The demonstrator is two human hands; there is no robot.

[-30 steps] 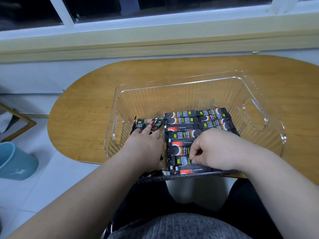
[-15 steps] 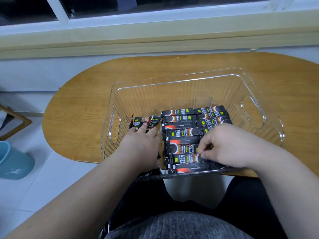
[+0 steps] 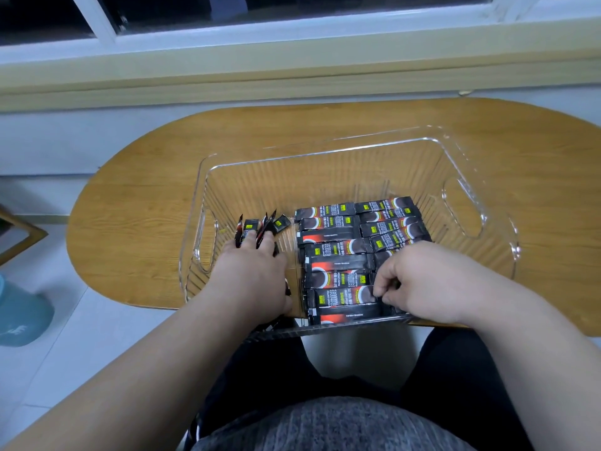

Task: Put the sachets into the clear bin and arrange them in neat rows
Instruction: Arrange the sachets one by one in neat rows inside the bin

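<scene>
Set in the clear bin (image 3: 292, 180) on the table (image 3: 146, 196) before the window sill (image 3: 292, 76): sachet rows (image 3: 338, 252) centre-right under the right hand (image 3: 419, 278), loose sachets (image 3: 260, 224) left under the left hand (image 3: 250, 271).

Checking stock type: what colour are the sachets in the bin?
The sachets are black with red-orange bands and small yellow labels, clearest in the head view.
</scene>
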